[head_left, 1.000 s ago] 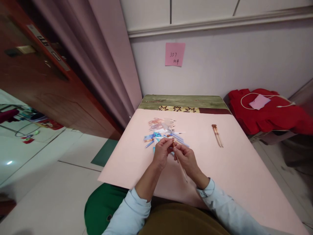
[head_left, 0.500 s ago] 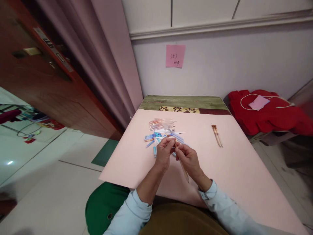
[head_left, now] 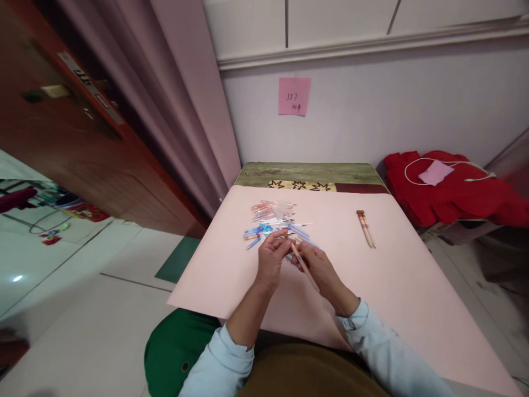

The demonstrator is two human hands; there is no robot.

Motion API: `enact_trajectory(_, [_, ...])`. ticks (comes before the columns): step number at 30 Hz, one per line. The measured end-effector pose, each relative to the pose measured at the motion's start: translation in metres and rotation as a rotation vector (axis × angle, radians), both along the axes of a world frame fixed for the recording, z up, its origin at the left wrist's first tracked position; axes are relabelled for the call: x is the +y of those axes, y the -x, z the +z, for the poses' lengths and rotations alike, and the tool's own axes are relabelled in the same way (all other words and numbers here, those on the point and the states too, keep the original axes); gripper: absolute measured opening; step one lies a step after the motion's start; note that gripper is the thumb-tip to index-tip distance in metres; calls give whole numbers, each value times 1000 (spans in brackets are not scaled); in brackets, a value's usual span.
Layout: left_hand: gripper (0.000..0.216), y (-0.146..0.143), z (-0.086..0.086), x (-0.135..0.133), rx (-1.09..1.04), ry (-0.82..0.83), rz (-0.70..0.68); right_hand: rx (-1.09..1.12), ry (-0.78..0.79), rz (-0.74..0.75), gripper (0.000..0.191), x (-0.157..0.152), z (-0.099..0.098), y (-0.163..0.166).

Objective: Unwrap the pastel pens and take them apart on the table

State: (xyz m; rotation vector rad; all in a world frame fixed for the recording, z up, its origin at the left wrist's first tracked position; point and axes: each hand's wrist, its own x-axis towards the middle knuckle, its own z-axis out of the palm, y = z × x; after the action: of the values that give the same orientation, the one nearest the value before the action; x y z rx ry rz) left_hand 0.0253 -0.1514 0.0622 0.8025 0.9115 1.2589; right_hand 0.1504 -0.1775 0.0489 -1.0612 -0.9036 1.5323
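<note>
Over the near middle of the table, both my hands meet on a beige pen that slants down toward me. My left hand is closed at its upper end, where a small brown topper shows by the fingertips. Whether the topper is joined to the pen is hidden by the fingers. My right hand is closed around the pen's side. Just beyond the hands lie blue pen parts, lilac pen barrels and clear, pinkish tubes with thin refills among them.
Two beige pens with brown toppers lie side by side at the right. A pale pink sheet covers the table. Red cloth with a white cable sits beyond the right edge, and a green stool stands at near left.
The pen has turned up between my hands, its lower end rising a little. My left hand has shifted slightly left, and the brown topper shows more clearly.
</note>
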Motion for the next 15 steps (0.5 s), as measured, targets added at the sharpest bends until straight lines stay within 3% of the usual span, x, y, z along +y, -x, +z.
enact_trajectory(5, [42, 3, 5, 2, 80, -9, 67, -69, -37, 16, 37, -8, -5, -2])
enact_trajectory(11, [36, -3, 10, 0, 197, -91, 63, -195, -166, -96, 29, -14, -8, -3])
enact_trajectory(15, [36, -4, 11, -2, 196, -108, 41, -227, -179, -84, 29, -15, -5, -2])
